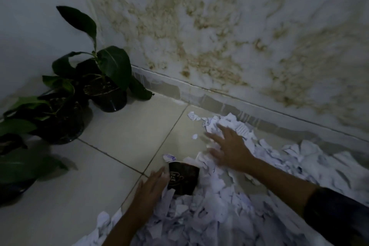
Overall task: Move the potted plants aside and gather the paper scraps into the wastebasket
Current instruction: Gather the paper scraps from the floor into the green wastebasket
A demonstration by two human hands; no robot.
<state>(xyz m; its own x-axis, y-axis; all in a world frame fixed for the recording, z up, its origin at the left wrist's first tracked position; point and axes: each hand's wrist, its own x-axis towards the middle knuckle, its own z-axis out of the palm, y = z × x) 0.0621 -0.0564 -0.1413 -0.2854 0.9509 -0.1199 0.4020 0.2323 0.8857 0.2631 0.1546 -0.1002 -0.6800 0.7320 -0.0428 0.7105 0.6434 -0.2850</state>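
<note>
Home room corner, tiled floor, stained wall, potted plants

White paper scraps carry faint bluish marks, beside a dark brown cup with pale print. Dark green leaves rise from black pots; the pale wall is blotched yellow-brown

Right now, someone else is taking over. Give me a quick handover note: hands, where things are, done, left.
Left hand: open, fingers against the scraps beside a dark paper cup.
Right hand: open, spread flat on the paper scraps.
Potted plants: standing in the corner at left, apart from the pile.
Done: plants look moved aside.
Left: the scraps lie heaped on the floor tiles along the wall. No wastebasket in view.
</note>
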